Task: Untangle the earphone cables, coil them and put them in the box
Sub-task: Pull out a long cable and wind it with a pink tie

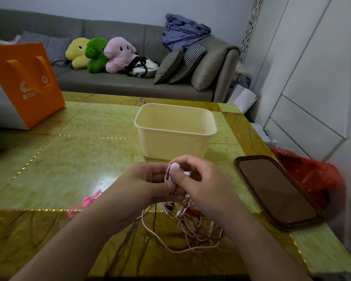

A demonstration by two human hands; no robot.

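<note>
head view: both hands pinched on the earbud end, tangle trailing below

head view showed the left hand (pixel 144 181) and the right hand (pixel 197 179) meeting just in front of the box (pixel 174 130), both with fingers curled in. between them they pinched the white earbuds (pixel 175 167) and the top of the pale pink cable; which fingers bore the hold was not clear, since the hands overlapped there. two buds showed at the grip.

from that grip the earphone cables (pixel 186 226) fell down and toward the person, spreading in a loose knot on the table (pixel 89 155), under and slightly right of the right wrist. the run of the tangle was roughly near-to-far, with the held end at the far side. so the right hand looked nearer to the mass, and pulling a strand free would likely mean drawing up and away toward the box.

a darker reddish strand ran through the pale one, so at least two sets seemed mixed; an exact count could not be made. one bright pink cord (pixel 85 203) lay apart to the left. one box stood open with nothing seen inside, and one dark brown lid (pixel 276 191) lay at the right.
</note>
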